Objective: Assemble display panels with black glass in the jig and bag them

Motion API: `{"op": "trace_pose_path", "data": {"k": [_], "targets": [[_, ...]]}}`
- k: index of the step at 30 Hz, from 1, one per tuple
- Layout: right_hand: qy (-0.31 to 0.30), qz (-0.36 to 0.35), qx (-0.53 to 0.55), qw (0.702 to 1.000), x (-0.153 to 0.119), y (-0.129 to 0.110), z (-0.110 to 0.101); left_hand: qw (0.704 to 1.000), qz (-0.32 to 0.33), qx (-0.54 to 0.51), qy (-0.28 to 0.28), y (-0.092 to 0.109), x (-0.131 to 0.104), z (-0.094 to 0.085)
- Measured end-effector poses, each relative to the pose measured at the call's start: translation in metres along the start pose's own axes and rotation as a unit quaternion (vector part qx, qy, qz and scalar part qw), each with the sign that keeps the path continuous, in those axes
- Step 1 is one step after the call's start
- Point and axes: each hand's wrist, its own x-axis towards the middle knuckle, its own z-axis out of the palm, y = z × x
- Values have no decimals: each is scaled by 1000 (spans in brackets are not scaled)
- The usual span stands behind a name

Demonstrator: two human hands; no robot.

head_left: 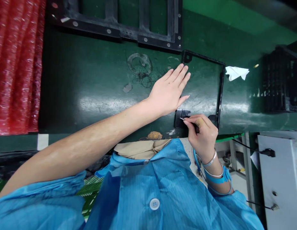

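A thin black rectangular frame (221, 92) lies on the green tabletop. My left hand (169, 91) rests flat over the frame's left side, fingers stretched out. Near the frame's front left corner, my right hand (203, 134) pinches a small thin metal piece (182, 118). Its bright end points left over the dark corner plate (179, 124). Most of the piece is hidden by my fingers, so its kind cannot be made out. A silver bangle and a blue wrist strap circle my right wrist.
Behind the frame lies a large black tray-like fixture (129, 35) with round studs. Red bubble wrap (16, 67) hangs at the left. A crumpled white tissue (236, 73) and a dark rack (282, 80) are at the right. A grey cabinet (277, 166) stands beside the table.
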Motion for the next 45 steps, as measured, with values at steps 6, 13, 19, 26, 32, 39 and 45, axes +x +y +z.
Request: {"op": "trace_pose_path", "data": {"k": [6,13,19,26,32,39,45], "targets": [[36,46,35,998,3,5,-3,1000,-4,-4,-4,0,0,-1],[139,105,-24,984,22,36,-21,1000,3,6,-13,0,0,-2],[186,136,-77,970,31,53,-32,1000,8,10,-15,-1,-1,-4],[347,157,-83,921,50,97,-63,1000,14,11,-3,-3,-1,0],[236,129,-35,963,43,72,-58,992,53,-109,38,-6,3,-8],[86,-11,22,996,48,22,-9,926,30,-375,6,7,6,-27],[65,3,40,997,41,19,-9,949,7,-306,-70,-16,10,-51]]}}
